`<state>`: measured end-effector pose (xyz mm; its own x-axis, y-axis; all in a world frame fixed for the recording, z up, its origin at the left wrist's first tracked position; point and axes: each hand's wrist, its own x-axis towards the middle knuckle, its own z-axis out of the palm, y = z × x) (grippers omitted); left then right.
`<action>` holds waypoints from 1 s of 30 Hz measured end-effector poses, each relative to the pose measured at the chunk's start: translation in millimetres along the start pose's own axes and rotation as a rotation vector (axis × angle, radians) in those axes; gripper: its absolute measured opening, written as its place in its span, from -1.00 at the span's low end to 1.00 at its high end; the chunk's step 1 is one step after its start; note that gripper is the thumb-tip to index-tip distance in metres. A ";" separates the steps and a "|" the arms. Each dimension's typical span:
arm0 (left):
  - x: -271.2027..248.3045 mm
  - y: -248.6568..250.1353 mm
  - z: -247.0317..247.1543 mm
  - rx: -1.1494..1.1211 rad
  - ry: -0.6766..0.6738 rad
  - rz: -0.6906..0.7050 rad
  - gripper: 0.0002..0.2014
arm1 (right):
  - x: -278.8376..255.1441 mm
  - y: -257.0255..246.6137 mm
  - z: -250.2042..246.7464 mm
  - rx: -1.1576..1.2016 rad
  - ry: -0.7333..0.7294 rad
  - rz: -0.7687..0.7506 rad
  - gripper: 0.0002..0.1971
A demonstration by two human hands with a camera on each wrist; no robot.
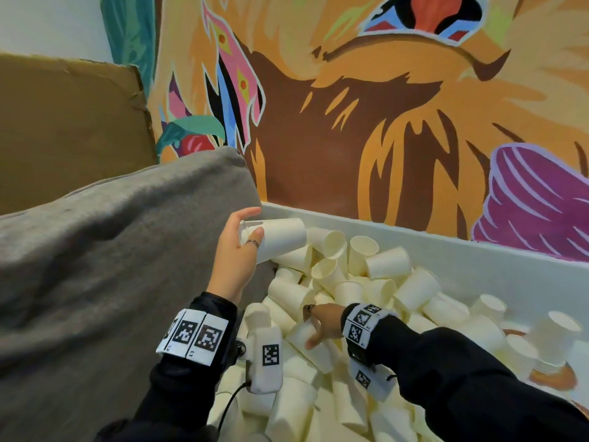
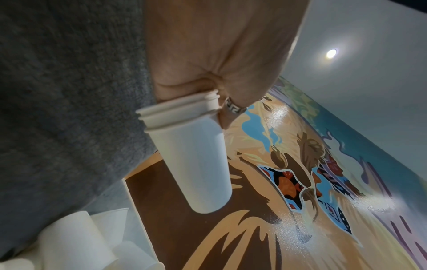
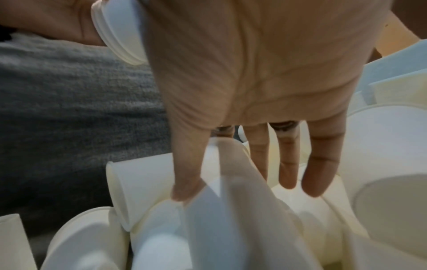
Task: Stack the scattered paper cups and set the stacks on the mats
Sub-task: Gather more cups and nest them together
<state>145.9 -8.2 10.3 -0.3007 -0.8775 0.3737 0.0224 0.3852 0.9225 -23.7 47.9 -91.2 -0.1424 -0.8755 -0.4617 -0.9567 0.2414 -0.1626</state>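
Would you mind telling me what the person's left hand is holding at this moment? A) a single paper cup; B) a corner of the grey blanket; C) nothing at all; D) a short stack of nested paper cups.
D: the left hand grips a short stack of nested cups near its mouth, and the left wrist view shows several rims layered one inside another.

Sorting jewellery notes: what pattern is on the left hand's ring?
A silver ring with a dark Greek-key meander, clearest in the left wrist view.

Grey cushion (image 1: 121,250) — mural (image 1: 382,106) (cardboard (image 1: 70,122) behind).
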 end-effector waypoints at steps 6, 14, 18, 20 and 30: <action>6.2 -5.3 -0.9 -0.016 -0.030 -0.010 -0.71 | -5.2 6.9 -9.2 0.262 0.229 -0.081 -0.58; 13.6 -2.9 5.9 -0.027 -0.104 0.003 -0.70 | -37.8 17.9 -56.6 0.675 0.647 -0.235 -0.42; 9.2 0.8 17.5 0.015 -0.211 0.024 -0.70 | -54.0 17.4 -71.3 0.659 0.731 -0.310 -0.20; 6.9 1.7 22.9 0.016 -0.260 0.036 -0.69 | -58.7 15.3 -73.7 0.561 0.769 -0.300 -0.13; 5.4 -0.1 30.7 0.073 -0.308 0.108 -0.54 | -61.0 5.5 -75.1 0.762 0.799 -0.418 -0.36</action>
<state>115.0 -4.2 9.3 -0.5745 -0.7071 0.4124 0.0053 0.5006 0.8657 -39.3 71.1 1.6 -0.2314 -0.8938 0.3842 -0.6068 -0.1760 -0.7751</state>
